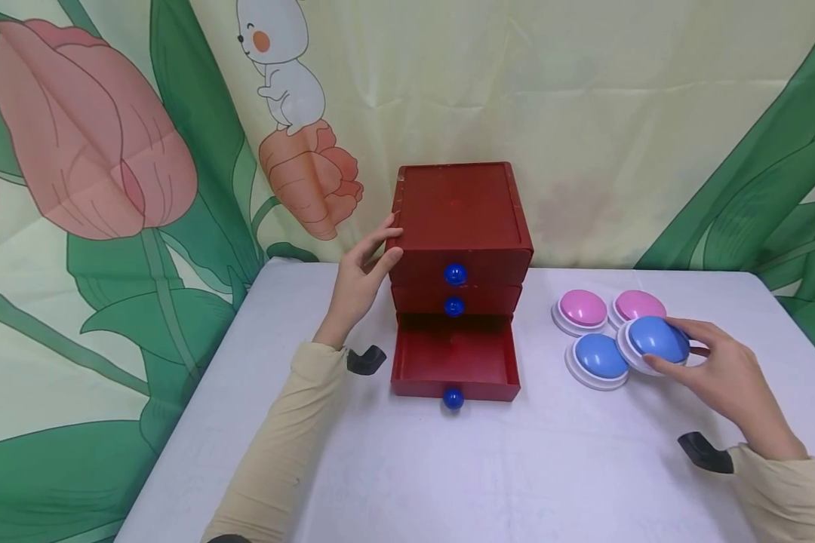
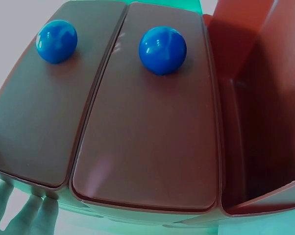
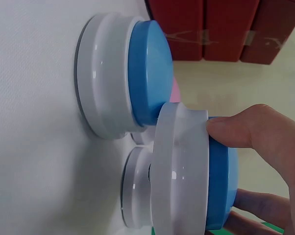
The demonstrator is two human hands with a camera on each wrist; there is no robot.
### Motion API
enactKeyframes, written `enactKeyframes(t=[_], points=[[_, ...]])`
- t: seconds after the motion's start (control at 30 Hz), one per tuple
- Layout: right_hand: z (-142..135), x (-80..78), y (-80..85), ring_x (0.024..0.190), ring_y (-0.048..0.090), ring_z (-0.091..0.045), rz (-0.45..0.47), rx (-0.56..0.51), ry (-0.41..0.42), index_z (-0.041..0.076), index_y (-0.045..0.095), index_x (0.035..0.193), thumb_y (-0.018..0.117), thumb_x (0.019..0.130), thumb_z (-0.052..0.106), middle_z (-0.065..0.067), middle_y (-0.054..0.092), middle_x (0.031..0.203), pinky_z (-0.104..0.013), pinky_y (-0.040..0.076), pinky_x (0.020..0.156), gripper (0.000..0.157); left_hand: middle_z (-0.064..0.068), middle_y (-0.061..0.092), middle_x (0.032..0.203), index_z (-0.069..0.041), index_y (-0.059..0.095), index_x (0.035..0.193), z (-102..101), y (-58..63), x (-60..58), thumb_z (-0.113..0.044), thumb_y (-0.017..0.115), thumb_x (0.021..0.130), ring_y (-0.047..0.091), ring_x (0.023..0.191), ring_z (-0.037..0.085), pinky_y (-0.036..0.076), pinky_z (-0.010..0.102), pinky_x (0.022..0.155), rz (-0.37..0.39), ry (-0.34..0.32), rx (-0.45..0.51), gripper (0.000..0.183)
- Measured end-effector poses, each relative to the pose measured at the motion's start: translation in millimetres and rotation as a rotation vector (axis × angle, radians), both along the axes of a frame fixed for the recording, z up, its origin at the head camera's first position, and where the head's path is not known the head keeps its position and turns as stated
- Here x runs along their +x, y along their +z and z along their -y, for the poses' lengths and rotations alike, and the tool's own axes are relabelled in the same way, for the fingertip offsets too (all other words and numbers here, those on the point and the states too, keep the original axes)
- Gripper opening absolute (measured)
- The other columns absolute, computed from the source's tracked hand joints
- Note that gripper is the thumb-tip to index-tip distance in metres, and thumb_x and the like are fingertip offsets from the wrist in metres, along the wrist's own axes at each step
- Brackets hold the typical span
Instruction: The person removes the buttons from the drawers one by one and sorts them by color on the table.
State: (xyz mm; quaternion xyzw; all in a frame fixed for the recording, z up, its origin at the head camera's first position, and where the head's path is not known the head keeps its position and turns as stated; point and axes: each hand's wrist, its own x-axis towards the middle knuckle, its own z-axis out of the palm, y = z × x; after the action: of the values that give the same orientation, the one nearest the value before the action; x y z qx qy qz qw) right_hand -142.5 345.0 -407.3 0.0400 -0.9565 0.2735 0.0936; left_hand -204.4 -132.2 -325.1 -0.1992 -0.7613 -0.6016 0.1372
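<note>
My right hand [image 1: 736,377] grips a blue push button with a white base [image 1: 657,339], thumb on one side and fingers on the other. In the right wrist view, that button [image 3: 186,171] is tilted and raised off the table. Another blue push button [image 1: 601,356] rests on the table beside it, and two pink push buttons [image 1: 582,308] stand behind. My left hand [image 1: 360,283] touches the upper left side of a dark red drawer cabinet [image 1: 458,207], its fingers extended. The bottom drawer [image 1: 456,358] is pulled out, with nothing visible inside; both upper drawers are closed.
Blue round knobs [image 1: 456,274] sit on the drawer fronts. A white cloth [image 1: 516,467] covers the table. Right behind it hangs a curtain [image 1: 584,136] printed with tulips, a rabbit and a carrot.
</note>
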Motion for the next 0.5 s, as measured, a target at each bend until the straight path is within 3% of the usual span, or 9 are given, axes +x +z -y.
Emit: enactKeyframes(t=[0.13,0.23,0.33,0.5], points=[[-4.6,0.7,-2.8,0.106,0.054,-0.054,0.009,0.008,-0.011,-0.007,0.052,0.135,0.083,0.081,0.031,-0.038,0.05,0.132,-0.025,0.055,0.069,0.074,0.007,0.041,0.157,-0.002,0.058,0.135,-0.2,-0.3,-0.3,-0.012,0.06,0.099,0.039,0.145,0.02,0.044,0.044,0.109,0.0,0.0,-0.002,0.037],[-6.1,1.8,-4.8,0.107,0.052,-0.056,0.029,0.018,-0.027,-0.009,0.05,0.137,0.082,0.082,0.033,-0.039,0.047,0.132,-0.052,0.054,0.08,0.075,0.007,0.041,0.156,-0.002,0.058,0.135,-0.2,-0.4,-0.3,-0.012,0.06,0.099,0.039,0.144,0.019,0.044,0.044,0.11,0.001,0.001,-0.001,0.037],[-6.8,3.2,-5.2,0.107,0.051,-0.058,0.043,0.023,-0.039,-0.01,0.049,0.137,0.081,0.083,0.033,-0.041,0.046,0.132,-0.068,0.046,0.085,0.076,0.008,0.041,0.156,-0.002,0.058,0.135,-0.5,0.1,0.0,-0.011,0.06,0.099,0.039,0.145,0.02,0.044,0.045,0.109,-0.002,-0.001,0.002,0.037],[-10.5,4.7,-7.6,0.106,0.052,-0.058,0.049,0.031,-0.037,-0.011,0.05,0.135,0.081,0.082,0.033,-0.041,0.046,0.131,-0.068,0.046,0.084,0.075,0.009,0.041,0.156,0.0,0.058,0.135,-0.9,1.4,1.3,-0.01,0.059,0.099,0.039,0.145,0.022,0.044,0.046,0.109,-0.004,-0.002,0.002,0.037]])
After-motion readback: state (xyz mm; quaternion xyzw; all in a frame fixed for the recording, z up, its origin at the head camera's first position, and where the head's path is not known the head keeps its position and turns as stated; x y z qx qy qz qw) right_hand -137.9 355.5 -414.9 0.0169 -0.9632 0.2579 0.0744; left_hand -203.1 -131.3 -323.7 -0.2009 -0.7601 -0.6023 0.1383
